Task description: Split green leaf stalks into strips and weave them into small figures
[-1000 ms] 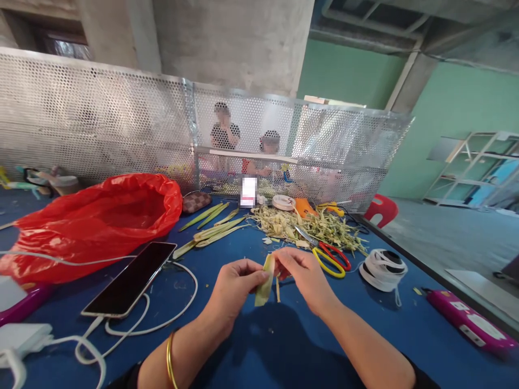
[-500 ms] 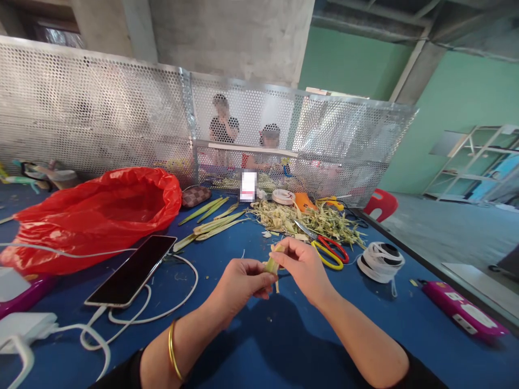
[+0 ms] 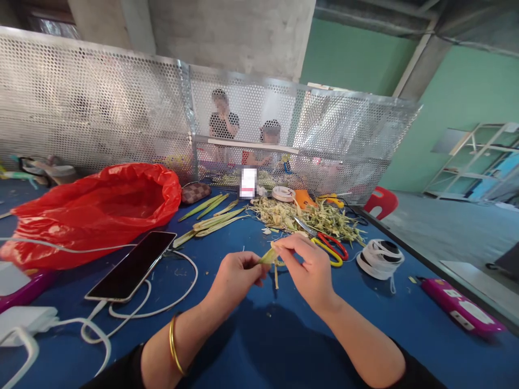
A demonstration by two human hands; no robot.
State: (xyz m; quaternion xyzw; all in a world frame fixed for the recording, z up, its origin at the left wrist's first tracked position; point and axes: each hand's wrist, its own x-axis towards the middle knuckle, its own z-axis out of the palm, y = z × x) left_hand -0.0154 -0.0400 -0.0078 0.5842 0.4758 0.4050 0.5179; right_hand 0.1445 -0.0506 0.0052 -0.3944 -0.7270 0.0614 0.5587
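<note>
My left hand and my right hand meet above the blue table, both pinched on a small yellow-green leaf strip. A thin sliver hangs down from the strip between my hands. A gold bangle sits on my left wrist. Just beyond my right hand lie red and yellow handled scissors beside a heap of leaf scraps. Several long green leaf pieces lie further left.
A red plastic bag sits at the left. A phone on a white cable lies near it. White tape rolls and a magenta object are at the right. Two people sit behind the perforated metal screen.
The leaf strip hung flat and upright between my hands; now it is folded smaller and pinched closer. My hands have risen slightly and the view has tilted a little.
</note>
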